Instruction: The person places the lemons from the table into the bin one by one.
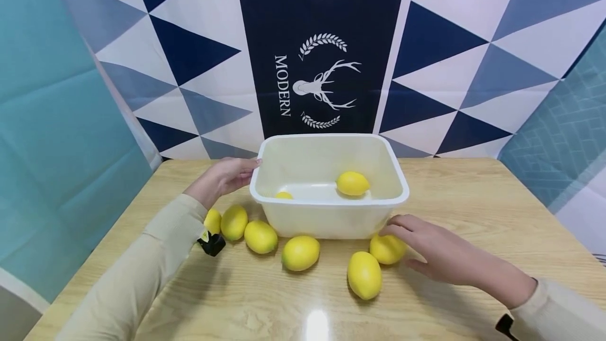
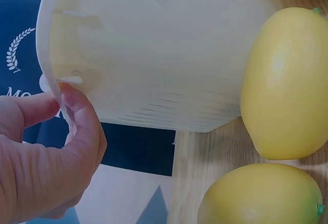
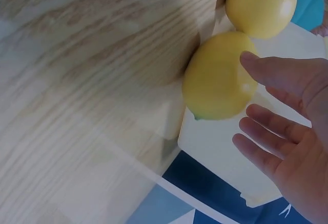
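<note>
Lemons (image 1: 301,253): two lie inside the bin (image 1: 326,222), six outside it on the desk (image 1: 473,214). Left hand (image 1: 231,173): fingers pinch the bin's rim (image 1: 256,186). Right hand (image 1: 437,249): fingers spread, slightly bent, at the rightmost lemon (image 1: 390,252); whether they touch cannot be told.

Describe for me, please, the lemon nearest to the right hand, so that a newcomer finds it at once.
On the wood-grain table is a white bin. In the head view, by its near right-hand bottom corner, lies the yellow lemon. Unlike the neighbouring lemon, nearer the person, it is partly covered there by the right hand.
</note>
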A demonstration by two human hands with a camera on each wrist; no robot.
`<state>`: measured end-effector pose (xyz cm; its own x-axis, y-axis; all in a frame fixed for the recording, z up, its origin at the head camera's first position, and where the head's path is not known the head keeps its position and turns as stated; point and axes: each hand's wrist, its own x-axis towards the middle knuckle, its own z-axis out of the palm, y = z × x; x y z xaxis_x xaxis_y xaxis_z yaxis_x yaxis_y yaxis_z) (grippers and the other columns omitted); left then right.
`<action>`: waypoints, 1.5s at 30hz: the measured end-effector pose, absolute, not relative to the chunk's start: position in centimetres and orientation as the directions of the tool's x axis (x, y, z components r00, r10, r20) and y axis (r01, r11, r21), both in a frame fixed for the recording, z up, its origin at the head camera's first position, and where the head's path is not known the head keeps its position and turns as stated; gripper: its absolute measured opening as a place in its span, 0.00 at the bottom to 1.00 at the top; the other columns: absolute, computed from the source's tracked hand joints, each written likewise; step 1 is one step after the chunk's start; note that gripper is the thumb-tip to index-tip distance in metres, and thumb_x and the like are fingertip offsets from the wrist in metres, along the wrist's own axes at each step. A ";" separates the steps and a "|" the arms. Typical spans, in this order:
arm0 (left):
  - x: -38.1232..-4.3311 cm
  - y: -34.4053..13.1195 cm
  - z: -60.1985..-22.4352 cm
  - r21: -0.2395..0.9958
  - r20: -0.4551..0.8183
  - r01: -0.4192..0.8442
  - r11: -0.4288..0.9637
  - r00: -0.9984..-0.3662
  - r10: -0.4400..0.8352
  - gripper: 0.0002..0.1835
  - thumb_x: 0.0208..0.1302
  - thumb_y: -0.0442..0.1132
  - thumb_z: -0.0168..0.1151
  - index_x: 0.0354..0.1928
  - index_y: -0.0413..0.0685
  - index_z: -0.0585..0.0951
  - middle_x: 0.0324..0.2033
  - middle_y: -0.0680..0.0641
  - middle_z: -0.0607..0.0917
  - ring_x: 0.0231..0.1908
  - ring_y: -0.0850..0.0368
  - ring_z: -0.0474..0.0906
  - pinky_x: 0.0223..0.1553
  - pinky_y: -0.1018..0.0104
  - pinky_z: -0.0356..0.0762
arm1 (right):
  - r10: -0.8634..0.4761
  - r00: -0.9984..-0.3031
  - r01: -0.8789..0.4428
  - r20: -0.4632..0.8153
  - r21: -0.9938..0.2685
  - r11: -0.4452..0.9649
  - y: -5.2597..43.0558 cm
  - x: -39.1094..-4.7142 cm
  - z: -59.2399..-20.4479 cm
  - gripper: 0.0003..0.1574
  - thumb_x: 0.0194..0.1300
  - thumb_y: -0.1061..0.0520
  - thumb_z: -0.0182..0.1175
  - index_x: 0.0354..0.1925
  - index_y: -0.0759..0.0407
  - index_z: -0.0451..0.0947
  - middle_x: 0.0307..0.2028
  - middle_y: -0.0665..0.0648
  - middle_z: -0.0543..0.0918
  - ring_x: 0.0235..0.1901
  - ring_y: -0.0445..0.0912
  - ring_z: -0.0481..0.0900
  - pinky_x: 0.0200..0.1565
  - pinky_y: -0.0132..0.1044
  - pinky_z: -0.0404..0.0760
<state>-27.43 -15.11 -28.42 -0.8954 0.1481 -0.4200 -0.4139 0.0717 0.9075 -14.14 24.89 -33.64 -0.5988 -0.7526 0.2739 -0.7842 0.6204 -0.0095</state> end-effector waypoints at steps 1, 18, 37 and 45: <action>-27.4 -15.2 -28.4 0.909 -0.416 -0.411 0.068 -0.896 0.154 0.26 0.71 0.39 0.56 0.67 0.36 0.68 0.42 0.51 0.79 0.38 0.65 0.80 0.47 0.77 0.83 | -0.755 -0.601 -0.785 0.262 -0.019 0.619 24.8 -14.2 -33.7 0.43 0.39 0.63 0.79 0.56 0.52 0.74 0.52 0.50 0.80 0.50 0.45 0.79 0.49 0.45 0.85; -28.1 -15.5 -27.8 0.909 -0.417 -0.407 0.092 -0.893 0.169 0.28 0.72 0.39 0.55 0.70 0.35 0.64 0.46 0.50 0.78 0.35 0.68 0.80 0.67 0.68 0.72 | -0.760 -0.605 -0.785 0.237 -0.016 0.619 23.8 -14.9 -34.0 0.41 0.39 0.62 0.79 0.54 0.52 0.76 0.52 0.52 0.79 0.50 0.46 0.77 0.49 0.44 0.85; -28.1 -15.3 -27.8 0.907 -0.422 -0.413 0.086 -0.891 0.168 0.28 0.71 0.39 0.56 0.69 0.35 0.66 0.43 0.51 0.79 0.36 0.67 0.81 0.68 0.66 0.71 | -0.770 -0.628 -0.778 0.109 -0.087 0.622 24.2 -14.4 -34.8 0.39 0.41 0.62 0.79 0.53 0.51 0.75 0.47 0.48 0.79 0.45 0.42 0.77 0.46 0.42 0.84; -28.0 -15.4 -27.8 0.899 -0.438 -0.431 0.078 -0.882 0.174 0.28 0.71 0.39 0.56 0.69 0.36 0.65 0.47 0.50 0.78 0.36 0.67 0.80 0.69 0.65 0.68 | -0.776 -0.619 -0.785 0.119 -0.118 0.608 24.6 -14.0 -34.6 0.41 0.40 0.59 0.80 0.53 0.46 0.73 0.47 0.44 0.78 0.43 0.39 0.76 0.45 0.40 0.84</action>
<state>-27.95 -15.35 -27.77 -0.8818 0.1743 -0.4383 -0.4314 0.0779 0.8988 -14.00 24.63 -34.60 -0.6189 -0.7764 0.1191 -0.7852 0.6079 -0.1178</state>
